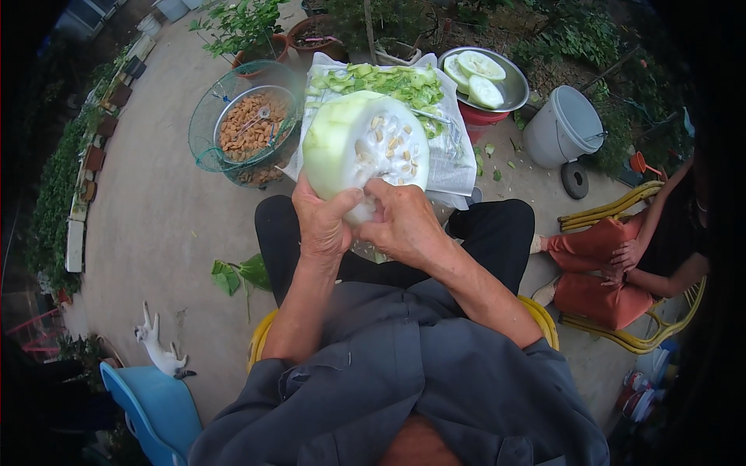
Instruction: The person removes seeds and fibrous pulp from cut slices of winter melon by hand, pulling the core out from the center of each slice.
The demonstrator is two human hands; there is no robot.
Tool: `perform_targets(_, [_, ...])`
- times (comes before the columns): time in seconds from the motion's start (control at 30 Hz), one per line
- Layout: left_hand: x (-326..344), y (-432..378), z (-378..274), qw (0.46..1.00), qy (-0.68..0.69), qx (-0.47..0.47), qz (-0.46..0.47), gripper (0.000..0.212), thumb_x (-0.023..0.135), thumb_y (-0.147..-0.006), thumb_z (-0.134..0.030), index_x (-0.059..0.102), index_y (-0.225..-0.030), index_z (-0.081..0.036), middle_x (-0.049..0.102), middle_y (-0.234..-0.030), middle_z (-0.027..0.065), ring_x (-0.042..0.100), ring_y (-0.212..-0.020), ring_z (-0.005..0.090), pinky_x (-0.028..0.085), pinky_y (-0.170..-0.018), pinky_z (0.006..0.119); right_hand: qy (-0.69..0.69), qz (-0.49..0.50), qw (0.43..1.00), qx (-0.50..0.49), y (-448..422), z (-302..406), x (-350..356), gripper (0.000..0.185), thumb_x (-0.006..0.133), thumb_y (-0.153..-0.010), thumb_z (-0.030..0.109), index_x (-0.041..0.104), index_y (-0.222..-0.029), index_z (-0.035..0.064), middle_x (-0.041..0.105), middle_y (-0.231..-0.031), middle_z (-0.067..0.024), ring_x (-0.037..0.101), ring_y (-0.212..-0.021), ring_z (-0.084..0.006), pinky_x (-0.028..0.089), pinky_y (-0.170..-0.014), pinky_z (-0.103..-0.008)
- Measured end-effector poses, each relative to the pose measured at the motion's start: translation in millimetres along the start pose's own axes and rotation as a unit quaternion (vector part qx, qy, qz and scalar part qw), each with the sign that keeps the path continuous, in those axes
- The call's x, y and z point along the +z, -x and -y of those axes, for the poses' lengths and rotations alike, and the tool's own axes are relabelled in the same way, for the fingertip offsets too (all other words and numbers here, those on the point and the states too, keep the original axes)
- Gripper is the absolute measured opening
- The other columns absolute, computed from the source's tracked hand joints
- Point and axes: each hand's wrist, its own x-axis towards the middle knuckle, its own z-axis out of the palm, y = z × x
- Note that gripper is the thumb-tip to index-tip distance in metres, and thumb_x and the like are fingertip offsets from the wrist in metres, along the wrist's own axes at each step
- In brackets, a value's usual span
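A large peeled winter melon piece [332, 140] is held up over my lap, its cut face showing white pulp and pale seeds. My left hand [323, 218] grips its lower left side, thumb near the cut edge. The fingers of my right hand [402, 218] are bent into the pulp at the lower edge; what they pinch is hidden. Behind the melon, green peelings [373, 80] lie on newspaper [457, 166], with a thin metal tool [431, 116] among them. Cut melon slices [481, 65] rest in a metal basin [518, 93] at the back right.
At the left, a green net [204, 125] surrounds a bowl of brown pieces [250, 119]. A white bucket [551, 131] stands at right, near a seated person [606, 268]. A cat [160, 349] lies by a blue plastic chair [154, 402]. Potted plants [262, 52] stand behind.
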Motion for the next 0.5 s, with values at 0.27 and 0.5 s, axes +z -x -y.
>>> perform_targets(0.27, [-3,-4,-11,1.0,-0.007,0.006,0.028,0.066,0.077,-0.066,0.002,0.054,-0.128,0.002,0.064,-0.119,0.012,0.064,-0.105,0.0219,0.052,-0.095,0.036,-0.467,0.054,0.873,0.126,2,-12,-2,0.02,0.076,-0.07,0.002,0.064,-0.087,0.0021,0.056,-0.064,0.0045,0.047,-0.055,-0.0046,0.033,-0.048,-0.0251])
perform_targets(0.5, [3,-2,-12,1.0,0.003,0.024,0.011,0.063,0.077,-0.066,0.001,0.056,-0.125,0.002,0.065,-0.114,0.0099,0.065,-0.103,0.0203,0.052,-0.093,0.034,-0.144,0.013,0.989,0.021,5,0,-4,0.042,0.072,-0.073,0.006,0.066,-0.114,0.0004,0.055,-0.06,0.0013,0.048,-0.055,-0.007,0.041,-0.055,-0.0261])
